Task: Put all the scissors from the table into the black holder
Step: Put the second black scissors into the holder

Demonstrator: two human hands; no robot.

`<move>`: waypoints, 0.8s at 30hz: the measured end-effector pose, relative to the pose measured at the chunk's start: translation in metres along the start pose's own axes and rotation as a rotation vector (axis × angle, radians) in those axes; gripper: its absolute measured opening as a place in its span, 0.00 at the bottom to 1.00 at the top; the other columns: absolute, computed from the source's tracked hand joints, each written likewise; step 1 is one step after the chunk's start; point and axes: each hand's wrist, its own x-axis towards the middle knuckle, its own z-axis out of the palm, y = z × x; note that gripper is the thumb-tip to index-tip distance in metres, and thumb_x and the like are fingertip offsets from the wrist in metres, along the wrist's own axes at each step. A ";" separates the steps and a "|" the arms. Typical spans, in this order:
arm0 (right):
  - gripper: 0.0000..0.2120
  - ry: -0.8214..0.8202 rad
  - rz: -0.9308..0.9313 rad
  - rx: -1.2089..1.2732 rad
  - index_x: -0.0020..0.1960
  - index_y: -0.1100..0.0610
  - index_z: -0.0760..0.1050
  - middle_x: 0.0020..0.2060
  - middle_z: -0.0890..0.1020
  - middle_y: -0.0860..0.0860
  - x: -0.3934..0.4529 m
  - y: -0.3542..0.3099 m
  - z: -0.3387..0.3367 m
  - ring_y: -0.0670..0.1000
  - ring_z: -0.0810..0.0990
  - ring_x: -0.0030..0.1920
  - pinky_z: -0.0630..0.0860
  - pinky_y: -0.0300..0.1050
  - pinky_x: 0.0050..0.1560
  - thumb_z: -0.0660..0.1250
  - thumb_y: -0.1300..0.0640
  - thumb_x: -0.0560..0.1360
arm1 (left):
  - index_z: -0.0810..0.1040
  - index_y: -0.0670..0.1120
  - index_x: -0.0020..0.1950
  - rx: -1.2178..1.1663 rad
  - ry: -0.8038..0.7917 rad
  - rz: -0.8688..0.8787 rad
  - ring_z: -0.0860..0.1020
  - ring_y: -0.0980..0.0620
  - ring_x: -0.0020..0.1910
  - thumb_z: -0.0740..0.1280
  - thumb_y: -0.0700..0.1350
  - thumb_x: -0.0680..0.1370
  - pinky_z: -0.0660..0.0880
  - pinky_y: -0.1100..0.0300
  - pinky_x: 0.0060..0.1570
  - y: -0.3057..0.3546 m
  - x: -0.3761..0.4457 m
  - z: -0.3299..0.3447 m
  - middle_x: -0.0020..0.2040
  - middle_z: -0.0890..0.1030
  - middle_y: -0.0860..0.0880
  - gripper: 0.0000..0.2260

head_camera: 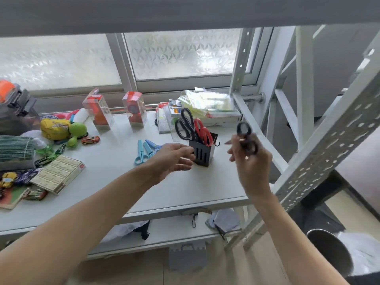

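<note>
Right hand (249,159) grips black-handled scissors (246,138), blurred, raised at 3 o'clock of black holder (202,153). Left hand (174,159) open, fingers touching holder's 9 o'clock side. Holder slotted, holding black scissors (186,124) and red scissors (203,130). Blue scissors (146,151) on table (123,192) at 9 o'clock.

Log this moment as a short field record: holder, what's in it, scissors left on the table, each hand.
holder: black holder, upright on the white table
in holder: black-handled scissors and red-handled scissors, handles up
still on table: light blue scissors and blue scissors, lying left of the holder
left hand: open, fingers by the holder's left side; contact unclear
right hand: raised right of the holder, gripping dark scissors, blurred
</note>
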 end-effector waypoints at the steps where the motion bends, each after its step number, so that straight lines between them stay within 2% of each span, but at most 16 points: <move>1: 0.13 0.037 0.066 0.041 0.46 0.63 0.76 0.32 0.82 0.47 0.014 0.000 0.000 0.44 0.81 0.28 0.77 0.35 0.29 0.63 0.53 0.81 | 0.74 0.38 0.66 0.090 0.066 0.008 0.81 0.49 0.47 0.68 0.44 0.79 0.80 0.61 0.41 -0.001 0.009 0.000 0.51 0.81 0.44 0.18; 4: 0.19 0.007 0.200 0.086 0.46 0.63 0.77 0.30 0.83 0.49 0.051 0.000 0.009 0.47 0.81 0.26 0.75 0.37 0.29 0.59 0.48 0.81 | 0.69 0.39 0.70 0.261 0.193 0.074 0.79 0.45 0.54 0.70 0.42 0.77 0.79 0.57 0.46 -0.002 0.035 0.001 0.60 0.77 0.41 0.23; 7: 0.18 -0.064 0.236 0.097 0.45 0.62 0.78 0.28 0.82 0.51 0.073 0.005 0.026 0.48 0.79 0.25 0.73 0.35 0.28 0.58 0.50 0.82 | 0.77 0.42 0.63 0.394 0.215 0.152 0.78 0.44 0.58 0.74 0.40 0.74 0.78 0.52 0.55 0.002 0.055 0.004 0.63 0.78 0.44 0.19; 9: 0.17 -0.125 0.248 0.086 0.42 0.60 0.78 0.28 0.81 0.51 0.077 0.008 0.038 0.45 0.78 0.24 0.75 0.36 0.29 0.59 0.51 0.82 | 0.78 0.43 0.62 0.399 0.186 0.185 0.77 0.46 0.58 0.75 0.38 0.72 0.76 0.54 0.58 0.004 0.063 0.005 0.60 0.79 0.47 0.19; 12: 0.22 -0.244 0.264 -0.024 0.39 0.65 0.79 0.31 0.83 0.58 0.075 0.014 0.055 0.54 0.83 0.32 0.80 0.52 0.41 0.59 0.50 0.82 | 0.78 0.48 0.60 0.409 0.064 0.237 0.76 0.52 0.52 0.74 0.36 0.72 0.74 0.64 0.44 0.005 0.067 0.003 0.55 0.80 0.50 0.19; 14: 0.24 -0.278 0.278 -0.095 0.41 0.67 0.81 0.36 0.85 0.61 0.074 0.017 0.061 0.59 0.84 0.39 0.79 0.55 0.48 0.59 0.50 0.82 | 0.78 0.49 0.58 0.429 0.004 0.230 0.77 0.53 0.49 0.74 0.37 0.72 0.75 0.61 0.44 0.006 0.069 0.001 0.53 0.81 0.50 0.16; 17: 0.23 -0.292 0.242 -0.144 0.44 0.67 0.82 0.38 0.85 0.61 0.074 0.017 0.064 0.59 0.84 0.41 0.79 0.53 0.49 0.60 0.49 0.82 | 0.80 0.46 0.59 0.449 -0.028 0.218 0.77 0.51 0.49 0.73 0.40 0.73 0.75 0.56 0.47 0.005 0.072 0.001 0.53 0.82 0.47 0.14; 19: 0.23 -0.304 0.184 -0.174 0.41 0.65 0.81 0.34 0.84 0.58 0.074 0.015 0.062 0.57 0.83 0.36 0.79 0.49 0.43 0.61 0.49 0.81 | 0.80 0.46 0.59 0.453 -0.041 0.237 0.77 0.51 0.48 0.73 0.40 0.74 0.75 0.58 0.45 0.003 0.072 0.001 0.51 0.82 0.48 0.14; 21: 0.23 -0.319 0.156 -0.185 0.39 0.65 0.80 0.31 0.83 0.58 0.076 0.014 0.060 0.57 0.81 0.33 0.78 0.49 0.40 0.61 0.49 0.81 | 0.79 0.47 0.60 0.437 -0.044 0.264 0.78 0.53 0.45 0.73 0.40 0.74 0.75 0.60 0.41 0.001 0.072 0.001 0.50 0.82 0.49 0.16; 24: 0.19 -0.199 0.134 -0.096 0.44 0.66 0.81 0.36 0.85 0.59 0.079 0.014 0.054 0.56 0.84 0.37 0.79 0.48 0.43 0.61 0.52 0.81 | 0.79 0.46 0.60 0.439 -0.001 0.283 0.78 0.52 0.44 0.74 0.40 0.73 0.74 0.61 0.38 0.000 0.074 0.002 0.49 0.82 0.49 0.16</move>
